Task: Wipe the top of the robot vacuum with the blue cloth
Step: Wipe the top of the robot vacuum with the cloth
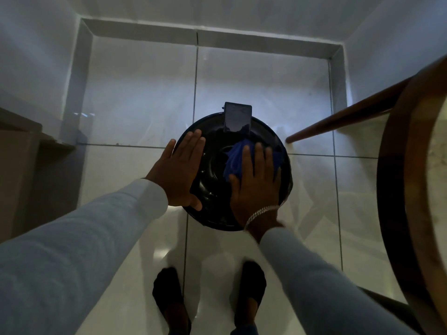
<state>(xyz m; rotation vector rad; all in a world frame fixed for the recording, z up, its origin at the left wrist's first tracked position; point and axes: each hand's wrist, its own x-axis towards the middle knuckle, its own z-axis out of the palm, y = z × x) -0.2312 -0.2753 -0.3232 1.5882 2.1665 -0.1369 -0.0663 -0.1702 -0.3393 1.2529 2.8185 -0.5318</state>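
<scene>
A round black robot vacuum sits on the tiled floor in the middle of the head view. A blue cloth lies bunched on the right half of its top. My right hand presses flat on the cloth, fingers spread, a silver bracelet at the wrist. My left hand rests flat and open on the vacuum's left rim, holding nothing. A dark phone-like slab stands at the vacuum's far edge.
A round wooden table with a slanted leg stands close on the right. A brown cabinet sits at the left. White walls close in at the far side. My two dark-shoed feet stand just behind the vacuum.
</scene>
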